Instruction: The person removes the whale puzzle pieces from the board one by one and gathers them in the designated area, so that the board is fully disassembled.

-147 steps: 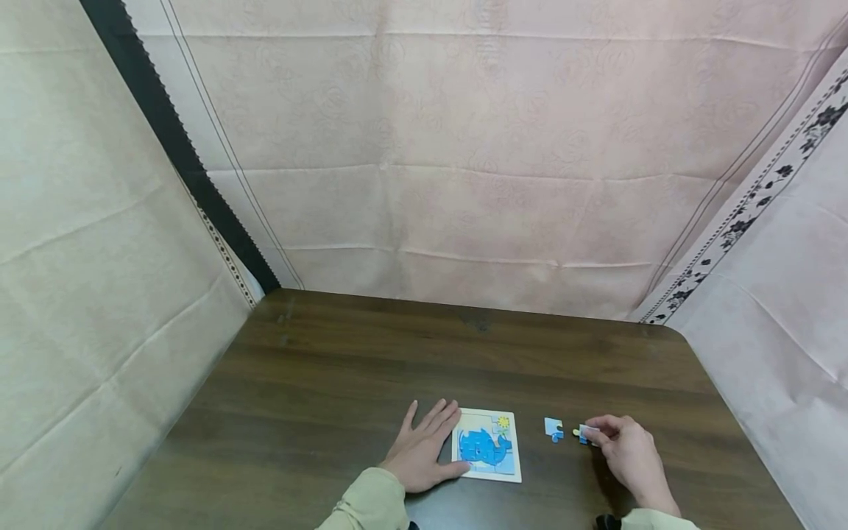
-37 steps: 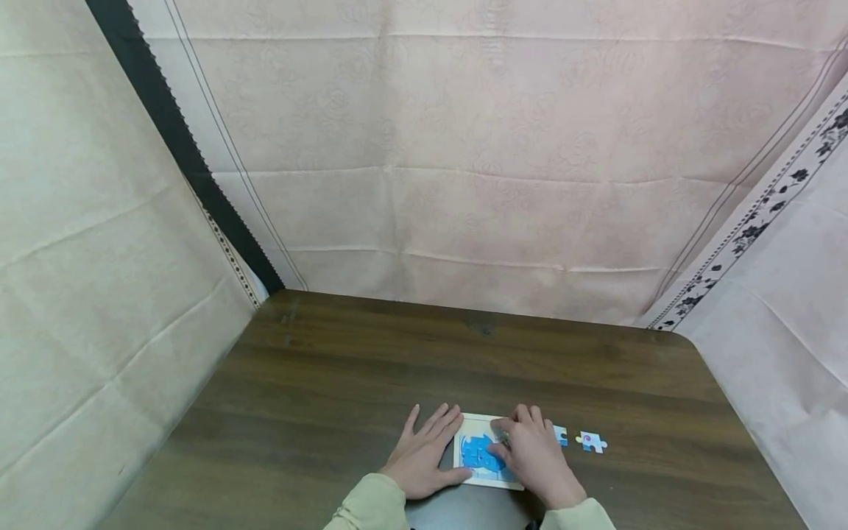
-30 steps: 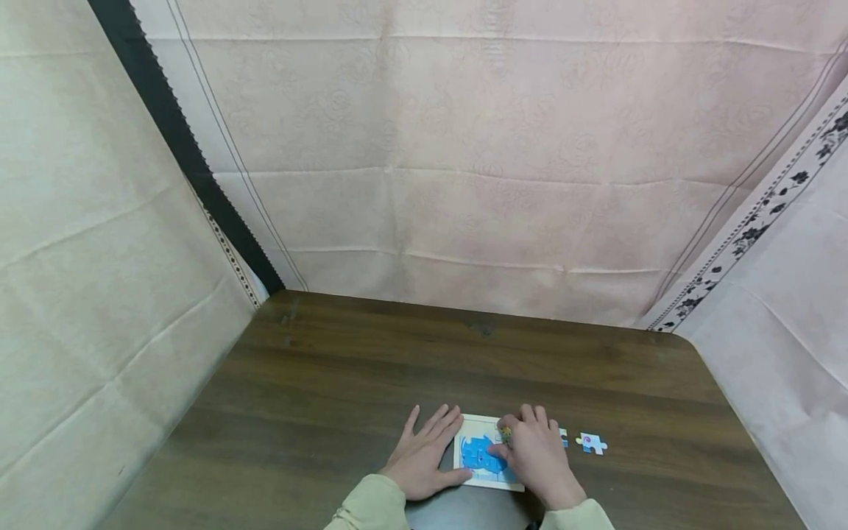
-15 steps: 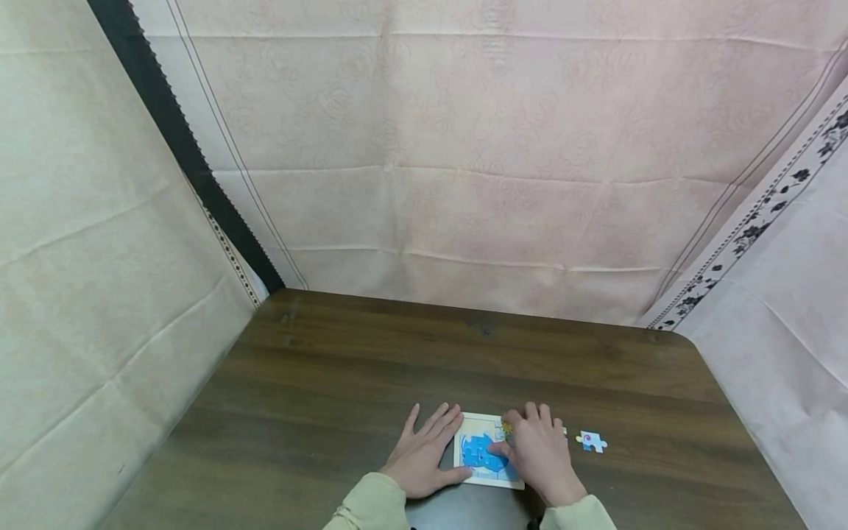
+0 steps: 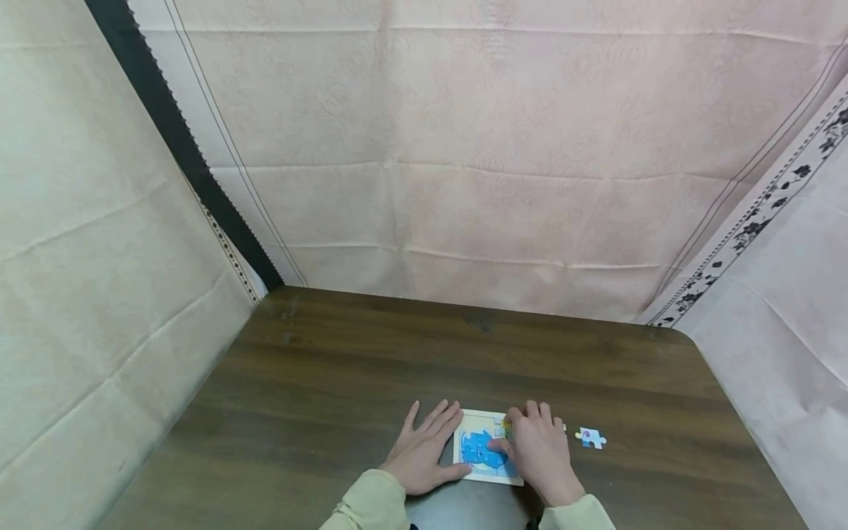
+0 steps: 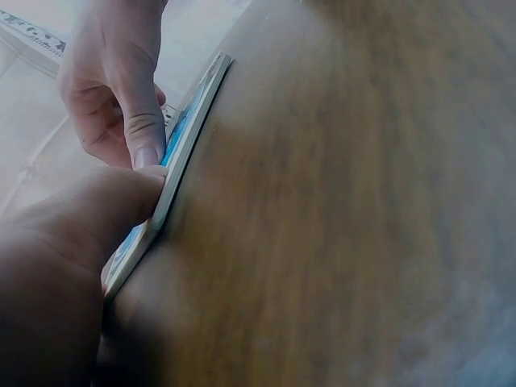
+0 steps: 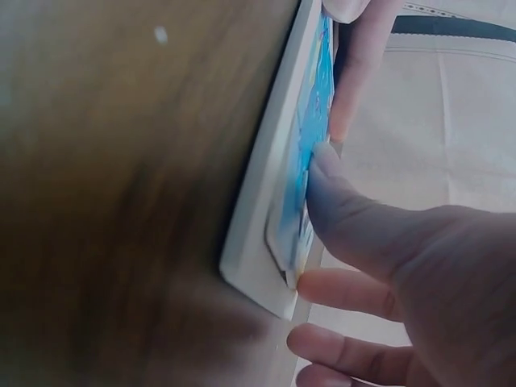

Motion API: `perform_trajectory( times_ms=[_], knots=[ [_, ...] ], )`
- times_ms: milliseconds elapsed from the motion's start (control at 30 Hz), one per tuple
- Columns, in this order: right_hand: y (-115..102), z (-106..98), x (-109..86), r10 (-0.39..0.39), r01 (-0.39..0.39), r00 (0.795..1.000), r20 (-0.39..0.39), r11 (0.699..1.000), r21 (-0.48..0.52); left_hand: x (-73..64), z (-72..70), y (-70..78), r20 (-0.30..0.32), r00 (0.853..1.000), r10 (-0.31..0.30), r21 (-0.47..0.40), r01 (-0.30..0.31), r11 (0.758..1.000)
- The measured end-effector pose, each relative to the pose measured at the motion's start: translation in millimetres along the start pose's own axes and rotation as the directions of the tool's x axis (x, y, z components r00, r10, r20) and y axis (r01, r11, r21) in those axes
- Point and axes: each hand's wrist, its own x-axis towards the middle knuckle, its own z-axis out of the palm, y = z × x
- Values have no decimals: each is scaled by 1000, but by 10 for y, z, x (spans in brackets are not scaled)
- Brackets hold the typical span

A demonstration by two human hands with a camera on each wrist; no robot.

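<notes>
A small whale puzzle in a pale wooden frame (image 5: 490,481) lies near the front of the table. My left hand (image 5: 420,456), fingers straight and spread, rests at its left side, the thumb on the lower left edge. Over its right part, my right hand (image 5: 539,453) has thumb and index finger on a puzzle piece with a yellow sun (image 5: 506,425), pinching it; the hand hides most of that piece. In the right wrist view, a layer of pieces (image 7: 284,234) stands slightly above the frame beneath the thumb. The blue whale (image 5: 473,447) shows left of the right thumb.
A loose puzzle piece (image 5: 591,438) lies on the brown table (image 5: 371,361) right of the right hand. Another loose piece (image 5: 564,427) peeks out behind that hand. Pale cloth hangings (image 5: 424,147) surround the table's back and sides.
Earlier my right hand held a loose piece right of the frame; that piece now lies on the table and the hand is over the puzzle. The sun piece has turned flatter under the fingers.
</notes>
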Motion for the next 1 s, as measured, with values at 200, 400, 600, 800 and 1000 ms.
perform_trajectory(
  times_ms=[200, 400, 600, 800, 1000],
  knots=[
    [-17, -2, 20, -10, 10, 1000, 17, 1000, 0, 1, -5, -5, 19, 1000, -15, -8, 15, 1000],
    [-21, -5, 44, -22, 22, 1000, 19, 1000, -4, 2, 13, -7, 8, 1000, -11, -9, 11, 1000],
    [-7, 20, 54, -13, 12, 1000, 24, 1000, 25, -5, 30, -11, -4, 1000, -10, -3, 10, 1000],
    [5, 41, 83, 14, -16, 999, 40, 998, 65, 2, 31, -12, -14, 1000, -8, 3, 8, 1000],
    [15, 43, 91, 20, -23, 999, 33, 994, 109, 7, 29, -10, -4, 1000, -11, -6, 11, 1000]
  ],
)
